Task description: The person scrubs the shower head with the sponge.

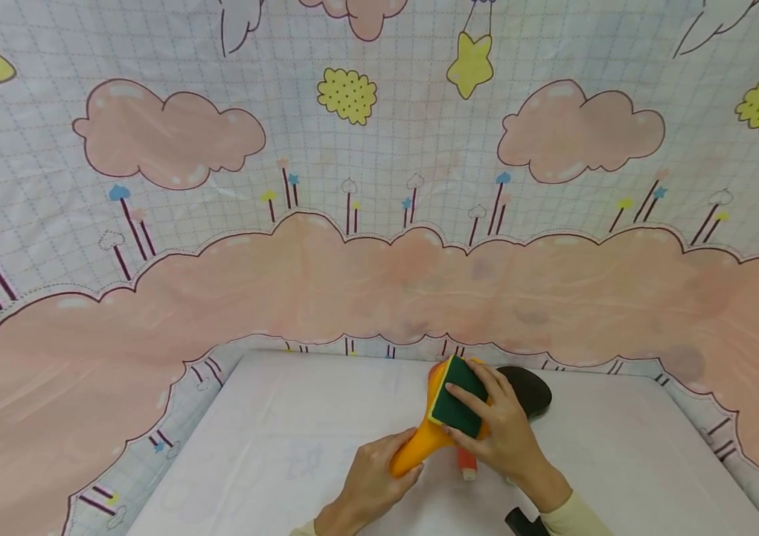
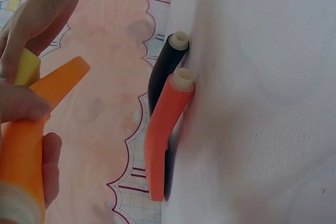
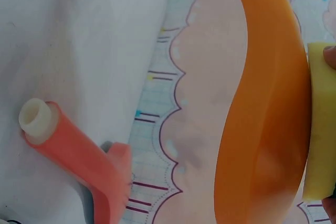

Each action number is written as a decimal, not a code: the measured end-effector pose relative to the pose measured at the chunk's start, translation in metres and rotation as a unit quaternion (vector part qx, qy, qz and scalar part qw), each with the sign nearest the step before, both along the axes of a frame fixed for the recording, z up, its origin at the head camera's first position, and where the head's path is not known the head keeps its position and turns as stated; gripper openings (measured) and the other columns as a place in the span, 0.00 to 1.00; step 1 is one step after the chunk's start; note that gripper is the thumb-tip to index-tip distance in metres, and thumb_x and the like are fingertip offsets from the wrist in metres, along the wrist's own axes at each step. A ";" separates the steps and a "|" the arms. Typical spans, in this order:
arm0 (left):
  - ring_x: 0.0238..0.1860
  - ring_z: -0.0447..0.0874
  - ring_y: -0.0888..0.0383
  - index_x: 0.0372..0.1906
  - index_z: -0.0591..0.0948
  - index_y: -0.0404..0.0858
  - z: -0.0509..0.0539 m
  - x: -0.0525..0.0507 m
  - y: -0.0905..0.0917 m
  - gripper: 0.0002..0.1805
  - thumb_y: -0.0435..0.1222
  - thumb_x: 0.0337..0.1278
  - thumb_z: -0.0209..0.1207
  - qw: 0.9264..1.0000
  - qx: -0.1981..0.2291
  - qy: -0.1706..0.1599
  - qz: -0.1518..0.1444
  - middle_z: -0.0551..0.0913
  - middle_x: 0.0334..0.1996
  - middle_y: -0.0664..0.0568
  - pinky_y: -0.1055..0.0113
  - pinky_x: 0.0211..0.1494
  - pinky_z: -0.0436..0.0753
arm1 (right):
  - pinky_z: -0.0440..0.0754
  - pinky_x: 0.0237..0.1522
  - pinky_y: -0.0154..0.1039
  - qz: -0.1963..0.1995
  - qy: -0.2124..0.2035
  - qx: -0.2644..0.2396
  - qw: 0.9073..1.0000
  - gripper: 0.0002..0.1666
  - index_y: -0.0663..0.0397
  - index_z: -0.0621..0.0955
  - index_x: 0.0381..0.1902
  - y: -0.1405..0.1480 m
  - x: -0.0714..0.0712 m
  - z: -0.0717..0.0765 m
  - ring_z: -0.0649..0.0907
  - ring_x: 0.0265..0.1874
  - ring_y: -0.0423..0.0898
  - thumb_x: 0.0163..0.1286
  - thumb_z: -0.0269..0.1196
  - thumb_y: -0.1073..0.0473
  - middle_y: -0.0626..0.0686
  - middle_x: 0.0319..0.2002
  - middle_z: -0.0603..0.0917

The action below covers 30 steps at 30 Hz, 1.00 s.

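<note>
The left hand [image 1: 379, 473] curls round the slim handle of an orange utensil [image 1: 423, 447], held above the tabletop [image 1: 272, 417]. The right hand [image 1: 510, 428], fingers spread, grips a sponge [image 1: 453, 413] against its broad head. The utensil appears stiff, smooth, probably light; the handle offers soundest purchase. The sponge looks soft, best held by its edges.

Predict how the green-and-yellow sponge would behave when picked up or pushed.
The sponge is probably light and squashy, judging by its thick yellow side. Its flat, blocky shape suggests sliding rather than rolling. Its matte green face probably grips well.
</note>
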<state>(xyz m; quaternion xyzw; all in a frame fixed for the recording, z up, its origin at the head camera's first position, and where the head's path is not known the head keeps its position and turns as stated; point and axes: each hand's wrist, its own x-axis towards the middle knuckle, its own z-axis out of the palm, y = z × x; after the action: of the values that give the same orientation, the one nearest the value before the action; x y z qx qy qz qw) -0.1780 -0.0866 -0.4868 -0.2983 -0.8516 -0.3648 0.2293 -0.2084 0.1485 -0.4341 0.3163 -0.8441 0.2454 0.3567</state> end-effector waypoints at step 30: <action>0.28 0.78 0.69 0.54 0.82 0.34 0.003 0.005 -0.001 0.25 0.35 0.49 0.71 0.999 -0.042 0.001 0.001 0.89 0.37 0.51 0.77 0.38 0.82 | 0.83 0.47 0.61 -0.043 -0.012 -0.041 0.998 0.35 0.45 0.83 0.55 0.008 -0.018 0.003 0.71 0.61 0.63 0.45 0.79 0.52 0.65 0.65 0.72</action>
<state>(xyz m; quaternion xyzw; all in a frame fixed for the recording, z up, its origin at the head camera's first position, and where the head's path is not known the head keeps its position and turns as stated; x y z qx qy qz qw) -0.1732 -0.0879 -0.4837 -0.3074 -0.8663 -0.3280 0.2179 -0.2268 0.1561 -0.4306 0.2620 -0.8503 0.2679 0.3696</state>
